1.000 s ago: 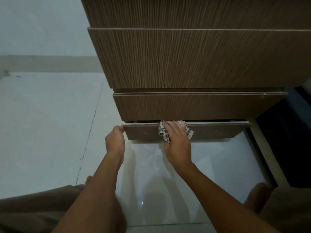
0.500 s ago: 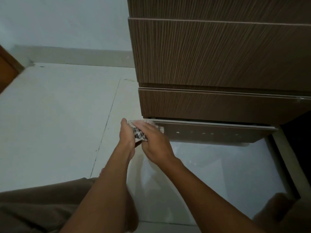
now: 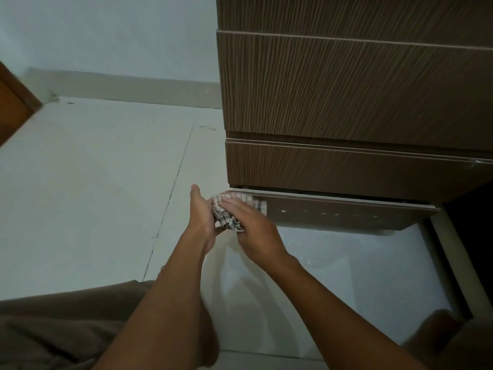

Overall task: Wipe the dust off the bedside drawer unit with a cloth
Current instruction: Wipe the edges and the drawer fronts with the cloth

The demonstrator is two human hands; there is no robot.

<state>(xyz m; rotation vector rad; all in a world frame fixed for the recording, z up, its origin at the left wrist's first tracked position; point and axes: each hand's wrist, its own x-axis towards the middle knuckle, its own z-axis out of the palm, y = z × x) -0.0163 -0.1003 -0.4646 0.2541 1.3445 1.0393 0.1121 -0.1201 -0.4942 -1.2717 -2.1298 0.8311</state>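
**Item: cloth** (image 3: 225, 213). Checked, wadded small. We find it at the left end of the lowest drawer front (image 3: 333, 213), bunched against that corner and caught between our two hands. We judge a wad reaches the corner and top edge better than a flat sheet would.

**Holder: right hand** (image 3: 253, 228). The fingers lie over the cloth and along the front's top edge, pressing it to the wood, and the wad shows beneath the palm. The thumb is hidden. We take the hold for a clamp on the cloth, though we cannot see it close underneath.

**Support: left hand** (image 3: 201, 217). It is flat, with fingers straight and together and the thumb raised, and it holds nothing. Its palm faces the end of the drawer front and touches the cloth. We judge it serves as a stop that backs the cloth and steadies the front.

**Object of work: bedside drawer unit** (image 3: 346, 89). Dark wood-grain fronts are stacked above. The lowest front stands out from the carcass with its pale top edge exposed, which gives us access. A row of small pale marks crosses it, and we cannot tell what they are.

**Surroundings:** pale tiled floor (image 3: 93, 182), skirting (image 3: 120, 85), a brown wooden edge (image 3: 10, 108) at far left, and our brown-clothed leg (image 3: 53, 329) below. We sit low because the work is near the floor.
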